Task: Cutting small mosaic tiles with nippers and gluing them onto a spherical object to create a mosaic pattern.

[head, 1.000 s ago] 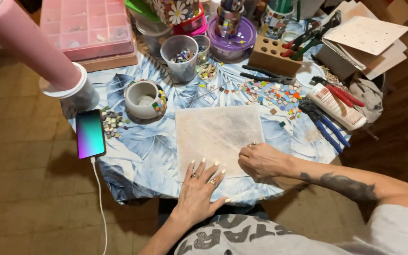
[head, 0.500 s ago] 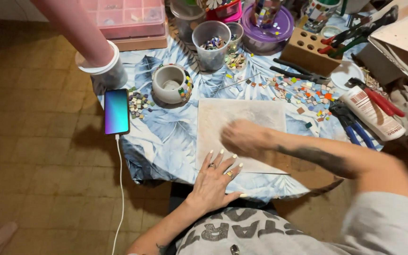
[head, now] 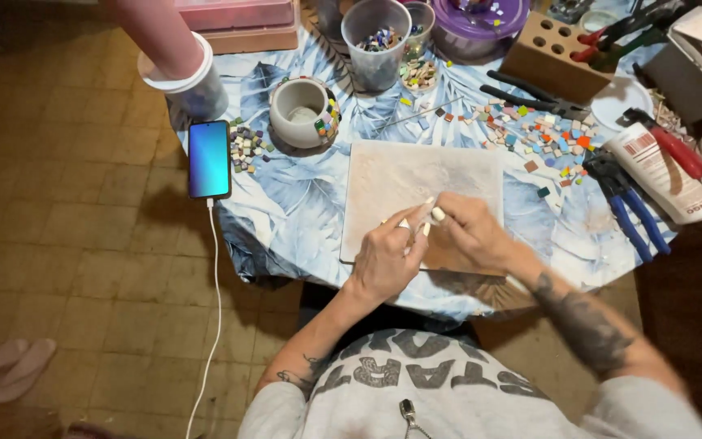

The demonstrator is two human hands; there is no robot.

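A beige square board [head: 416, 171] lies on a table under a blue leaf-print cloth [head: 286, 203]. My left hand [head: 383, 260] and my right hand [head: 473, 232] meet over the board's near edge. Their fingertips are pinched together at one spot. I cannot see whether a small piece sits between them. Loose coloured mosaic tiles [head: 542, 138] are scattered just beyond the board's far right corner.
A lit phone [head: 209, 158] with a white cable lies at the left edge, by a tile-covered mug [head: 302, 112]. A cup of tiles [head: 375, 41] and a wooden holder block [head: 550, 49] stand behind. Blue-handled pliers [head: 627, 203] and a white tube [head: 664, 175] lie right. Slippers [head: 10, 366] sit on the floor.
Both hands lay flat near the board's front edge; now they have lifted and come together, fingertips touching. The view has shifted so that the table sits higher and further right.
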